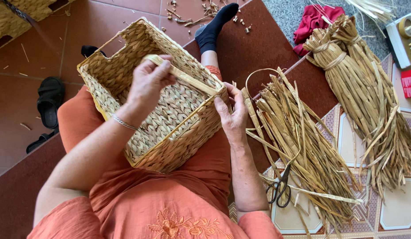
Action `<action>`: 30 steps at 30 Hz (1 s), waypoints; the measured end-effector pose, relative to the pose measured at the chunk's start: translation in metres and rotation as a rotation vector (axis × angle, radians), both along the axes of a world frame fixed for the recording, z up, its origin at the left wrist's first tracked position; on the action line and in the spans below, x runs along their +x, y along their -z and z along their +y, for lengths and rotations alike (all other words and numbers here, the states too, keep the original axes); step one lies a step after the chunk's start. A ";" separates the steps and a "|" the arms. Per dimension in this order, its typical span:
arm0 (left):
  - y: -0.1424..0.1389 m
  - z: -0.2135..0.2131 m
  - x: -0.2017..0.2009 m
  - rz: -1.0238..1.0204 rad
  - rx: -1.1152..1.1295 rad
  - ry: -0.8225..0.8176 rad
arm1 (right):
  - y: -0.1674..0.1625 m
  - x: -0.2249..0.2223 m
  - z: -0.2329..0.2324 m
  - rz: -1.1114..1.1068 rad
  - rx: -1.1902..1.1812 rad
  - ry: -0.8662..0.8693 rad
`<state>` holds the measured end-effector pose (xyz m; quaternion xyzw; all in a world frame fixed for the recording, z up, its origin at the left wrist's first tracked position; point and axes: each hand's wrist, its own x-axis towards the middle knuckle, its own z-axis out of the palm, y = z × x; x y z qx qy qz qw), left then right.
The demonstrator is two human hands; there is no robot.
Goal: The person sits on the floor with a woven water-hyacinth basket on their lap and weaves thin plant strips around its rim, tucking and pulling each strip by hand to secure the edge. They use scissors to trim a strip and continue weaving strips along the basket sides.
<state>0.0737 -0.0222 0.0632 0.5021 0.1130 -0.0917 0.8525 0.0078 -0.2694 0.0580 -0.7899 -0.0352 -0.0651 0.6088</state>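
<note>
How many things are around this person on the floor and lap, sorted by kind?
Woven baskets: 2, one on the lap, one at the top left corner
Straw bundles: 2
Scissors: 1
Black sandals: 2
Red cloth: 1
Tape roll: 1
Total: 9

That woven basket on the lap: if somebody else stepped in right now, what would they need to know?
Left hand: fingers closed on a flat straw strand, drawn taut across the woven basket.
Right hand: pressed against the basket's right rim corner, where the strand meets it.
The basket lies tilted on the lap, walls and bottom woven.
Loose straw bundles and black scissors lie on the floor to the right.
Done: the body. Left, it seems: working this strand into the rim.
</note>
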 end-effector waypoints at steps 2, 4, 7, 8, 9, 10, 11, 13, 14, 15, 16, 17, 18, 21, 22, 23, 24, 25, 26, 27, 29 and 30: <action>0.003 0.014 0.007 -0.035 0.027 -0.053 | 0.002 -0.002 0.001 -0.013 0.027 -0.006; 0.003 0.030 0.019 -0.060 0.052 -0.128 | 0.003 0.000 0.004 0.009 0.044 0.001; 0.001 0.052 0.040 -0.193 0.145 -0.213 | 0.003 0.002 0.007 0.048 0.082 0.024; 0.001 0.058 0.045 -0.227 0.175 -0.212 | 0.003 0.002 0.009 0.065 0.097 0.034; 0.000 0.063 0.050 -0.261 0.204 -0.210 | 0.002 0.002 0.010 0.078 0.102 0.039; -0.001 0.066 0.055 -0.297 0.232 -0.206 | 0.001 0.003 0.012 0.089 0.106 0.046; -0.002 0.066 0.059 -0.305 0.423 -0.180 | 0.000 0.003 0.012 0.099 0.108 0.054; -0.003 0.066 0.061 -0.310 0.802 -0.129 | -0.003 0.002 0.014 0.103 0.121 0.047; -0.003 0.068 0.060 -0.577 0.931 -0.103 | -0.004 0.002 0.014 0.104 0.128 0.042; -0.005 0.070 0.056 -0.844 1.052 -0.070 | -0.005 0.002 0.014 0.087 0.130 0.029; -0.007 0.073 0.050 -1.108 1.164 -0.025 | -0.007 0.001 0.013 0.074 0.134 0.012; -0.008 0.076 0.047 -1.122 1.397 -0.095 | -0.008 0.000 0.013 0.064 0.139 -0.005; -0.010 0.077 0.045 -1.131 1.628 -0.167 | -0.009 0.000 0.013 0.071 0.143 -0.002; -0.011 0.073 0.042 -0.930 1.977 -0.187 | -0.011 0.000 0.015 0.095 0.161 0.006; -0.011 0.068 0.043 -0.834 2.028 -0.163 | -0.011 0.001 0.016 0.098 0.170 0.014; -0.010 0.059 0.044 -0.530 1.641 -0.035 | -0.012 0.000 0.017 0.106 0.178 0.024; -0.008 0.047 0.044 -0.242 1.236 0.086 | -0.012 0.000 0.017 0.116 0.188 0.028; -0.007 0.039 0.042 0.027 0.816 0.195 | -0.012 0.001 0.018 0.126 0.197 0.032; -0.007 0.034 0.034 0.059 0.650 0.271 | -0.012 0.002 0.018 0.133 0.206 0.035; -0.006 0.027 0.022 0.090 0.482 0.343 | -0.012 0.002 0.018 0.136 0.216 0.036; -0.005 0.008 0.010 0.164 0.264 0.411 | -0.012 0.002 0.018 0.138 0.235 0.036; -0.004 0.000 0.007 0.165 0.175 0.434 | -0.011 0.003 0.017 0.132 0.242 0.030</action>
